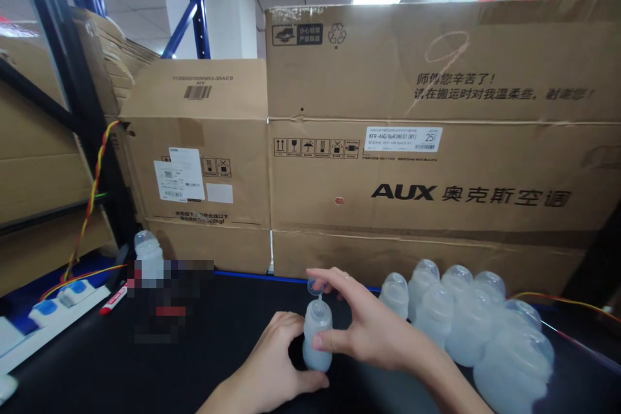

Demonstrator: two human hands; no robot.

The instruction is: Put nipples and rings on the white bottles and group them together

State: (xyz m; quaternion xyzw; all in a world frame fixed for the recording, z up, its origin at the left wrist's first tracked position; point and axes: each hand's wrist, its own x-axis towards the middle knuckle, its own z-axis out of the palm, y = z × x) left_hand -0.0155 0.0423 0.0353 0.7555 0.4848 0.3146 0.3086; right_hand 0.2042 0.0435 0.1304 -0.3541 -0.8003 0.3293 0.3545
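Head view of a black work surface [97,369] fronting stacked brown corrugated cartons [436,162]. At far left a white power strip with blue sockets [53,307] lies beside a red-and-white marker pen [113,301]; a twisted red-and-yellow cable [92,200] climbs the dark rack post above them. Just right of the pen a lone translucent capped bottle [147,255] stands upright next to a pixelated patch whose content cannot be read. At centre the left hand [272,369] wraps the lower body of a small translucent plastic bottle with a milky tint [316,335], fingers closed round it and holding it upright on the surface. The right hand [369,326] grips the bottle's shoulder with the thumb while the fingertips pinch a small clear blue-tinged cap [314,284] just above the neck. Judged from this pose, good practice is to keep the bottle vertical, brace it low, and align the cap squarely over the neck. At right a dense cluster of similar domed translucent bottles [466,323] stands together, the nearest blurred and distorted. The bottle's neck and base are partly hidden by fingers; whether it holds liquid cannot be told.
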